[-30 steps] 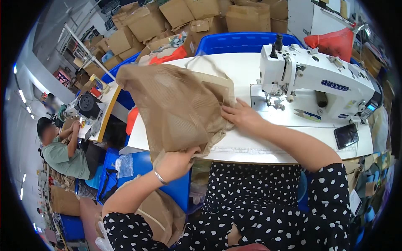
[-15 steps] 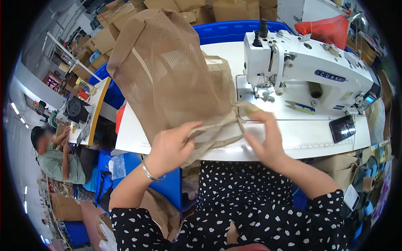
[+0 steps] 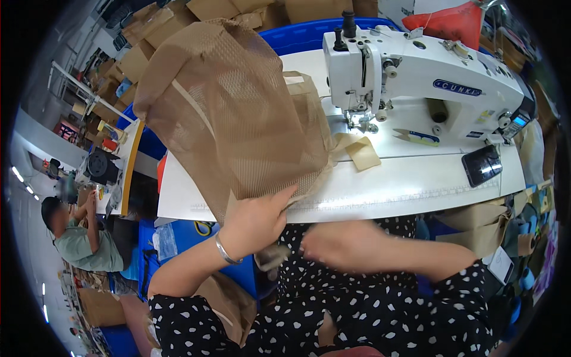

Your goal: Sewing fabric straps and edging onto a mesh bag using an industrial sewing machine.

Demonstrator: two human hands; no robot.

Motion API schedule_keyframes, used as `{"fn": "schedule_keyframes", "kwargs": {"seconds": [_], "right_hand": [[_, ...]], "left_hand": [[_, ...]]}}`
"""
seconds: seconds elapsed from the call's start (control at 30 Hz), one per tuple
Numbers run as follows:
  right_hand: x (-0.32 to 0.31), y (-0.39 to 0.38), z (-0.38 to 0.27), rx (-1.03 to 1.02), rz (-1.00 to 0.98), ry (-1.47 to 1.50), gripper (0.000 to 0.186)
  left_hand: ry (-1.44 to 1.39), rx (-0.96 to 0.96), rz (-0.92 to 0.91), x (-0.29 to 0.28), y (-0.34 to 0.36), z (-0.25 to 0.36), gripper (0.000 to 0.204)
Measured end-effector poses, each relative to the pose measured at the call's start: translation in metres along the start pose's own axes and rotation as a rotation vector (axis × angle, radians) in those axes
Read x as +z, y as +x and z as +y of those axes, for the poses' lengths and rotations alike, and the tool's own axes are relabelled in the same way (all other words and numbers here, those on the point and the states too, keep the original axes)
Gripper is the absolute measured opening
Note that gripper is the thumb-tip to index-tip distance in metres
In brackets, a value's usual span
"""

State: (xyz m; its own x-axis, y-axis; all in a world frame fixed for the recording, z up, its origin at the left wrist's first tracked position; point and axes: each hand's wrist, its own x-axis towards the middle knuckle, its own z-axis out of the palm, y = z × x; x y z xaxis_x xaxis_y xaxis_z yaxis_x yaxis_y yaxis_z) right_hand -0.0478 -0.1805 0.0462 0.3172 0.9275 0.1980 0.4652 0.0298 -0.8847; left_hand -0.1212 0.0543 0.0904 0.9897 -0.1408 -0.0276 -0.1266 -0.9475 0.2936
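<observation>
A large piece of brown mesh fabric [image 3: 256,125] lies heaped over the left half of the white sewing table [image 3: 380,190]. My left hand [image 3: 256,220] grips its near edge at the table's front, index finger stretched across the mesh, thumb hidden. Below the table edge, over my lap, my right hand [image 3: 339,245] is smeared by motion; whether it holds anything cannot be made out. Left of it hangs a blurred beige strip [image 3: 273,257]. A pale tan tab [image 3: 363,153] sticks out from the fabric's right side, in front of the sewing machine [image 3: 410,77].
Thread snips [image 3: 417,138] lie beneath the machine's arm, and a dark phone [image 3: 482,165] rests at the table's right. Yellow-handled scissors [image 3: 205,228] lie on a blue surface at lower left. A co-worker [image 3: 86,232] sits at another machine on the far left.
My right hand has left the fabric's near edge and moved down over my lap. The mesh's near side has folded in, and the tan tab now lies exposed. My left hand keeps its hold.
</observation>
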Motion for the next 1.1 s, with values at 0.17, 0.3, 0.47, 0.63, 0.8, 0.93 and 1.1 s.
{"fn": "schedule_keyframes", "kwargs": {"seconds": [0.17, 0.3, 0.47, 0.63, 0.8, 0.93, 1.1], "right_hand": [[-0.082, 0.036, 0.061, -0.152, 0.593, -0.778, 0.056], [-0.067, 0.056, 0.076, -0.036, 0.246, -0.676, 0.061], [-0.034, 0.045, 0.06, 0.235, 0.244, -0.417, 0.05], [-0.066, 0.012, 0.052, 0.347, 0.192, -0.393, 0.053], [-0.085, 0.001, 0.053, 0.472, 0.194, -0.142, 0.049], [-0.088, 0.01, 0.049, 0.384, 0.149, -0.273, 0.052], [-0.094, 0.02, 0.038, 0.313, 0.04, -0.258, 0.054]], "left_hand": [[0.042, 0.058, 0.061, 0.012, -0.006, 0.015, 0.05], [0.222, 0.217, -0.072, -0.005, 0.006, 0.051, 0.043], [0.438, 0.462, 0.247, -0.007, 0.088, 0.028, 0.02], [0.078, 0.03, -0.148, 0.024, 0.114, -0.009, 0.029], [0.031, 0.318, 0.183, 0.019, 0.062, 0.015, 0.061], [0.279, 0.196, 0.019, 0.026, 0.022, 0.036, 0.066], [0.375, 0.099, 0.035, 0.04, 0.009, 0.02, 0.068]]}}
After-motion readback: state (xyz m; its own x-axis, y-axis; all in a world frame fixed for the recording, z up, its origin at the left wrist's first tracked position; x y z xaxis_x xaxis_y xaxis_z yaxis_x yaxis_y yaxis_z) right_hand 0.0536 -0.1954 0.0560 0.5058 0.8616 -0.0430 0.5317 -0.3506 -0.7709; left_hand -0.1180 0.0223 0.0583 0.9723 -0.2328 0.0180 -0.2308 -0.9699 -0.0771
